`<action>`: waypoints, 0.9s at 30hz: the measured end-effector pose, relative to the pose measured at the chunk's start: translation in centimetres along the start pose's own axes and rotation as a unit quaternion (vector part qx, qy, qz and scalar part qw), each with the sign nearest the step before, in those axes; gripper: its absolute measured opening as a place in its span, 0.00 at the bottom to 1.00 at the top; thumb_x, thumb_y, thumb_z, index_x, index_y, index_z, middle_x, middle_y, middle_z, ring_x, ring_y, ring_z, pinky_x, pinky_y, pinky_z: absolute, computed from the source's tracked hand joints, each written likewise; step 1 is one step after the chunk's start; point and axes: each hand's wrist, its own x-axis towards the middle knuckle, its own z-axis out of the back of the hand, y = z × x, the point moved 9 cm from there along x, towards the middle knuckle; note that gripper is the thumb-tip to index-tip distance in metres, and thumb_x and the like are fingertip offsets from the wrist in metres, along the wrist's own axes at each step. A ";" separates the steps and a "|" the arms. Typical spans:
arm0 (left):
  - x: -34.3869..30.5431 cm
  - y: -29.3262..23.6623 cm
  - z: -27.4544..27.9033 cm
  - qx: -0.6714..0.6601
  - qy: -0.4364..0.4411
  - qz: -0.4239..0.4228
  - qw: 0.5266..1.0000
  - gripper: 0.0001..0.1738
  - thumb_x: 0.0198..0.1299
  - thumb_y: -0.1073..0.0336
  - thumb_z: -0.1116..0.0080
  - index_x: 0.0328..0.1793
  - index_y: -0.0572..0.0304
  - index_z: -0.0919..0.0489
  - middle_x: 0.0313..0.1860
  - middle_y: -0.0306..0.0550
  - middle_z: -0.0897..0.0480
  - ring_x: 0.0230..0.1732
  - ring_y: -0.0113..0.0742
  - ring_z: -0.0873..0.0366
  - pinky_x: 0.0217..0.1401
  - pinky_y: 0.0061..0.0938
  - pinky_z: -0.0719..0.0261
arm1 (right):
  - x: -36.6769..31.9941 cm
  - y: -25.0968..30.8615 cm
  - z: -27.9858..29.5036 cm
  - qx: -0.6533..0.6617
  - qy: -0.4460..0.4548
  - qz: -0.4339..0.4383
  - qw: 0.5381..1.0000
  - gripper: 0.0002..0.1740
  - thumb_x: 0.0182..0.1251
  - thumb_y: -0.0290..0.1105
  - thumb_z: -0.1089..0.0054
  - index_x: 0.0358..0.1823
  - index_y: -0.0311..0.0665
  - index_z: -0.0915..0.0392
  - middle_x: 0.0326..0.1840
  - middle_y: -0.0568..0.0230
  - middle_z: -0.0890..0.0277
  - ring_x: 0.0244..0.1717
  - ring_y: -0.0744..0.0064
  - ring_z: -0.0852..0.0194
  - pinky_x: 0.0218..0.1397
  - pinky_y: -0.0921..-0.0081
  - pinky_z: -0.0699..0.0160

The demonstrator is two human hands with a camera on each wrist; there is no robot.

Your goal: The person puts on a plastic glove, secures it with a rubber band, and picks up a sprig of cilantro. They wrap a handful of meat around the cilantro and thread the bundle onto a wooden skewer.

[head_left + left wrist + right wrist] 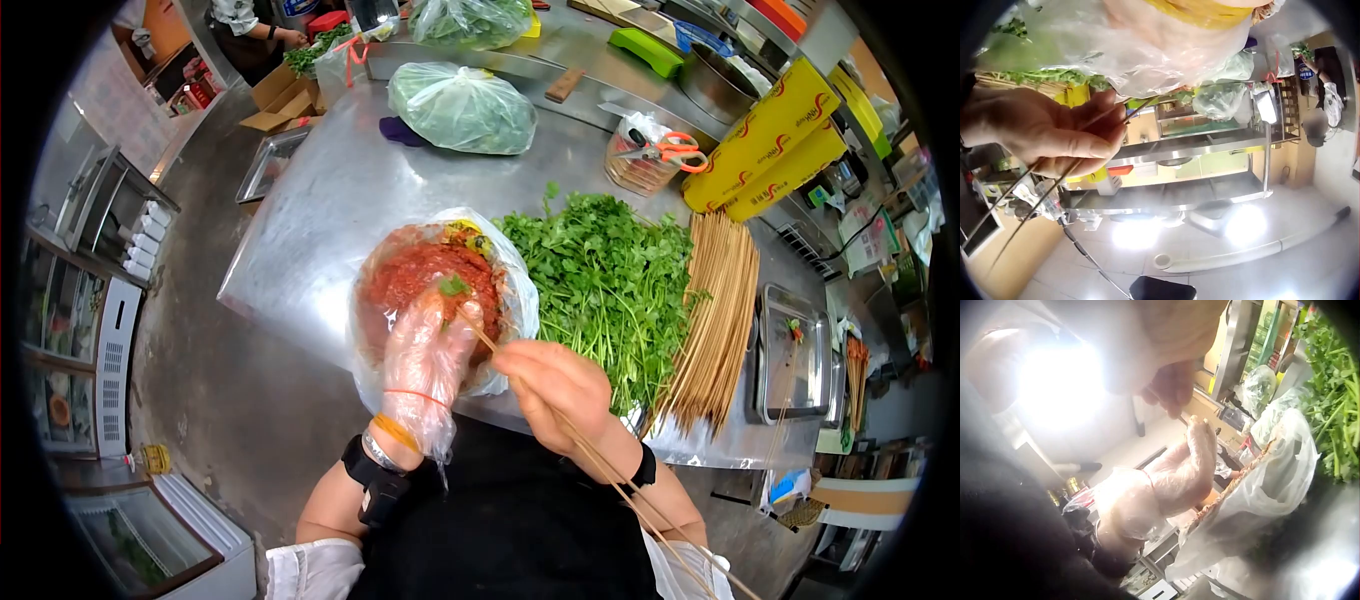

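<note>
My left hand (425, 340), in a clear plastic glove held by an orange band, is over a plastic-lined bowl (520, 300) of red sliced or minced meat (400, 275). Its curled fingertips pinch a green coriander sprig (453, 286), with reddish meat at the fingers. My bare right hand (560, 390) grips thin bamboo skewers (610, 475). One skewer's tip reaches the left fingertips; the shafts trail back below the right wrist. In the right wrist view, the gloved left hand (1179, 469) shows bent fingers above the bag's rim.
A heap of coriander (600, 280) lies right of the bowl, beside a pile of skewers (715, 310). Further right is a metal tray (765, 350). Behind are a bagged bundle of greens (465, 110), scissors (665, 150) on a container and yellow rolls (760, 140). Another person (250, 30) stands back left.
</note>
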 end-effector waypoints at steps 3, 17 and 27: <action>0.2 -0.8 0.6 0.013 -0.039 -0.033 0.999 0.16 0.68 0.70 0.47 0.60 0.69 0.28 0.54 0.48 0.24 0.54 0.37 0.23 0.56 0.28 0.18 | 0.4 -0.1 0.0 0.024 0.013 -0.030 0.999 0.15 0.52 0.17 0.36 0.43 0.32 0.21 0.37 0.55 0.21 0.33 0.59 0.20 0.35 0.71 0.18; -0.1 -1.3 2.3 0.202 -0.031 -0.098 0.974 0.15 0.68 0.69 0.47 0.58 0.69 0.24 0.51 0.48 0.19 0.49 0.34 0.21 0.51 0.29 0.18 | -0.2 -1.2 -3.1 0.015 0.081 -0.026 0.996 0.23 0.47 0.19 0.42 0.49 0.37 0.23 0.37 0.58 0.29 0.35 0.58 0.26 0.36 0.67 0.24; 2.9 -3.5 4.5 0.386 -0.062 -0.147 0.909 0.22 0.68 0.61 0.47 0.66 0.61 0.29 0.59 0.50 0.24 0.56 0.37 0.24 0.56 0.29 0.23 | -1.7 -1.7 2.4 0.189 -0.039 -0.111 0.975 0.05 0.65 0.25 0.40 0.40 0.32 0.22 0.34 0.58 0.23 0.34 0.63 0.21 0.34 0.73 0.24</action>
